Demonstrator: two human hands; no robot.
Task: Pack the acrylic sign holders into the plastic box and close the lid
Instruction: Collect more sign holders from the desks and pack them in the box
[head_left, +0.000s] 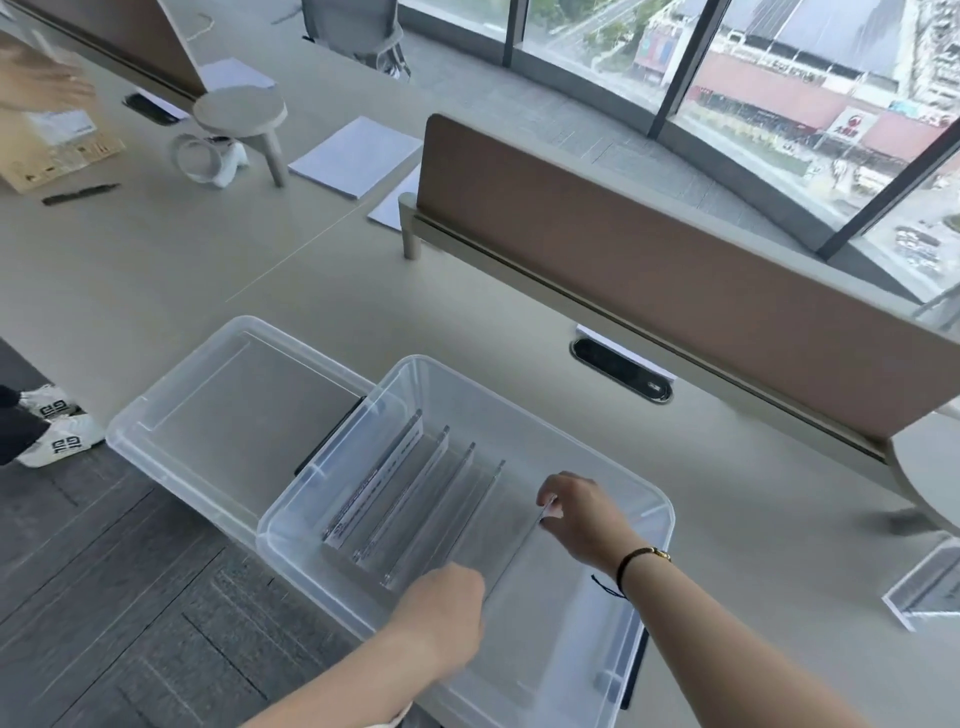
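A clear plastic box (519, 379) stands open at the desk's near edge. Several acrylic sign holders (410, 493) stand on edge in a row in its left half. Both hands hold one more acrylic sign holder (514, 558) upright inside the box, just right of that row. My right hand (582, 514) pinches its far top corner. My left hand (447, 613) grips its near end. The clear lid (171, 415) lies flat on the desk, left of the box and partly under it. Another acrylic sign holder (924, 587) sits on the desk at the far right.
A brown divider panel (675, 270) runs behind the box, with a cable port (621, 369) in front of it. White paper stacks (356, 156), a small stool (241, 111), a tape roll (195, 158) and a pen (78, 193) lie further back. Another person's hand (36, 78) and white shoes (57, 431) show at left.
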